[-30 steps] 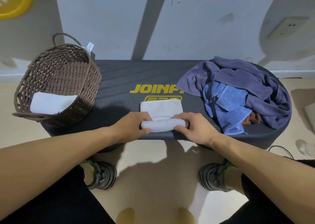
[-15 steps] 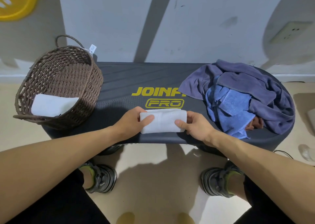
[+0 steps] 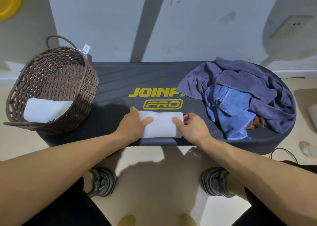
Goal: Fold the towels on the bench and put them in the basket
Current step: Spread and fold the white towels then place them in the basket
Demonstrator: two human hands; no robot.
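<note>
Dark counter [image 3: 113, 81] against a pale wall; woven basket [image 3: 85, 81] at 9 o'clock holds 1 folded white towel [image 3: 46, 109]. At centre front, left hand [image 3: 132, 122] and right hand [image 3: 192, 125] each pinch an end of the white towel [image 3: 160, 127], thumbs on top. Heap of purple and blue towels [image 3: 240, 97] at 3 o'clock.

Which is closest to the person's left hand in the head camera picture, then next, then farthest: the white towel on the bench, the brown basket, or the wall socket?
From the left hand:
1. White towel, held, at the bench's front middle.
2. Brown basket, on the bench's left end.
3. Wall socket, far upper right.
</note>
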